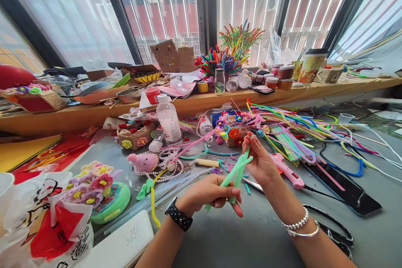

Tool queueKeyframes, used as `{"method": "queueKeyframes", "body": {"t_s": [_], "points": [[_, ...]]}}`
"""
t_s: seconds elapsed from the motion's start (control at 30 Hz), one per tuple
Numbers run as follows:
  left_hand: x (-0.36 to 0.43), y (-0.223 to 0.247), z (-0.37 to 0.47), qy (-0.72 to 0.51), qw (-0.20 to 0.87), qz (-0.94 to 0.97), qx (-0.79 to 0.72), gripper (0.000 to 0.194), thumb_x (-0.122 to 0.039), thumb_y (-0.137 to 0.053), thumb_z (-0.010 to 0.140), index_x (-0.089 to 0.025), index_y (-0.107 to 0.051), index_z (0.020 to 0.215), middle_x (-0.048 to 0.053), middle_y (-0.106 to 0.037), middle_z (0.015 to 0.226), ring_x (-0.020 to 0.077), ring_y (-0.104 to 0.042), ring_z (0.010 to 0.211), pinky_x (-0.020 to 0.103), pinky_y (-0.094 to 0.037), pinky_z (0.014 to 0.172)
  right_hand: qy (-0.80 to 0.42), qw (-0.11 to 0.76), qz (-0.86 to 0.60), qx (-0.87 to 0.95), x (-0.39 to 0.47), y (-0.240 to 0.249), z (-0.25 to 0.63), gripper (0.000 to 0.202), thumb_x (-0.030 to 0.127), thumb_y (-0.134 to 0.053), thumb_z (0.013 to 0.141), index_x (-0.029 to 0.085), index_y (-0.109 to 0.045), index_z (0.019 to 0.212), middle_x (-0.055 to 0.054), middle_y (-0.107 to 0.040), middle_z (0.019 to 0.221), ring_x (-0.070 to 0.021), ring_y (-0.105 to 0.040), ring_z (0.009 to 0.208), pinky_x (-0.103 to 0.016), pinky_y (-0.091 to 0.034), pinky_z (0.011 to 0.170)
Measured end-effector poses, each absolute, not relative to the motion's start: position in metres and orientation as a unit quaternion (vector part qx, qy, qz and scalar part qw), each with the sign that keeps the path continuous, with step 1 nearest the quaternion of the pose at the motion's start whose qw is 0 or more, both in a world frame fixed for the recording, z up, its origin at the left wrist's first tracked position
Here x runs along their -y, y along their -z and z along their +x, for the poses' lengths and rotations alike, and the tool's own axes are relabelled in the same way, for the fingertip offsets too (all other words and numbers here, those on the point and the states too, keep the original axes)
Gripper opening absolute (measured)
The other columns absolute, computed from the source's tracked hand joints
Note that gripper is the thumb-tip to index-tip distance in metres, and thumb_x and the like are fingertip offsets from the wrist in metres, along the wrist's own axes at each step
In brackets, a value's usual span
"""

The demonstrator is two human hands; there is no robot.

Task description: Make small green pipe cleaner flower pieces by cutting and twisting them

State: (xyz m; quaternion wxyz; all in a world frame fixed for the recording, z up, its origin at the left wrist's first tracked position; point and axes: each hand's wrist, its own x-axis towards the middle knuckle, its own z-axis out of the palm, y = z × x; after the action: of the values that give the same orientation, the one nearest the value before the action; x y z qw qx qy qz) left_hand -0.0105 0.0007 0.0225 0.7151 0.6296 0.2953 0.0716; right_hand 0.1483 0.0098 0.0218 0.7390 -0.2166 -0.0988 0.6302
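A bundle of light green pipe cleaners [237, 170] runs slanting between my two hands above the grey table. My left hand [216, 194] has its fingers wrapped round the lower part, with ends poking out below. The fingertips of my right hand [258, 157] pinch the top of the bundle, higher and to the right. A pink glue gun [287, 170] lies just behind my right wrist. Under the hands, a metal blade tip [253, 184] and small green scraps show; the rest of that tool is hidden by my right hand.
Colourful pipe cleaners [301, 125] and a black phone [345, 188] lie at the right. A clear bottle [168, 119] and flower-trimmed basket [240, 136] stand behind. At left are crocheted flowers [94, 184], a white power bank [125, 238] and a plastic bag [47, 222].
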Motion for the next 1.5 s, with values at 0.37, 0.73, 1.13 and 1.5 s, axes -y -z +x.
{"method": "queueKeyframes", "body": {"t_s": [0.37, 0.73, 1.13, 1.5], "points": [[-0.0034, -0.0183, -0.0106, -0.080, 0.683, 0.654, -0.316, 0.031, -0.040, -0.059, 0.065, -0.011, -0.064, 0.077, 0.004, -0.066, 0.069, 0.0039, -0.026, 0.042, 0.020, -0.017, 0.040, -0.619, 0.743, -0.225, 0.118, -0.0115, -0.0201, 0.1489, 0.014, 0.011, -0.072, 0.055, 0.020, -0.065, 0.063, 0.006, -0.068, 0.062, -0.0046, -0.062, 0.055, -0.008, -0.053, 0.053], [-0.0031, -0.0223, -0.0149, -0.111, 0.627, 0.698, -0.327, 0.028, -0.039, -0.058, 0.065, -0.013, -0.066, 0.066, 0.001, -0.063, 0.062, 0.0056, -0.027, 0.045, 0.020, -0.020, 0.043, -0.671, 0.707, -0.190, 0.114, -0.0084, -0.0194, 0.1479, 0.016, 0.019, -0.070, 0.060, 0.017, -0.066, 0.075, 0.002, -0.069, 0.071, -0.0061, -0.063, 0.062, -0.010, -0.052, 0.058], [-0.0011, -0.0228, -0.0138, -0.075, 0.599, 0.731, -0.319, 0.030, -0.042, -0.056, 0.066, -0.015, -0.068, 0.072, 0.001, -0.063, 0.063, 0.0061, -0.029, 0.046, 0.020, -0.023, 0.044, -0.729, 0.653, -0.140, 0.148, -0.0030, -0.0234, 0.1469, 0.019, 0.025, -0.073, 0.055, 0.019, -0.063, 0.070, 0.009, -0.058, 0.055, -0.0003, -0.053, 0.048, -0.006, -0.046, 0.047], [-0.0032, -0.0241, -0.0159, -0.066, 0.587, 0.742, -0.318, 0.027, -0.039, -0.056, 0.067, -0.015, -0.067, 0.066, -0.001, -0.061, 0.059, 0.0061, -0.030, 0.045, 0.019, -0.023, 0.044, -0.713, 0.666, -0.176, 0.130, -0.0052, -0.0238, 0.1486, 0.023, 0.020, -0.077, 0.047, 0.017, -0.063, 0.064, 0.008, -0.059, 0.053, -0.0003, -0.053, 0.047, -0.005, -0.046, 0.047]]}}
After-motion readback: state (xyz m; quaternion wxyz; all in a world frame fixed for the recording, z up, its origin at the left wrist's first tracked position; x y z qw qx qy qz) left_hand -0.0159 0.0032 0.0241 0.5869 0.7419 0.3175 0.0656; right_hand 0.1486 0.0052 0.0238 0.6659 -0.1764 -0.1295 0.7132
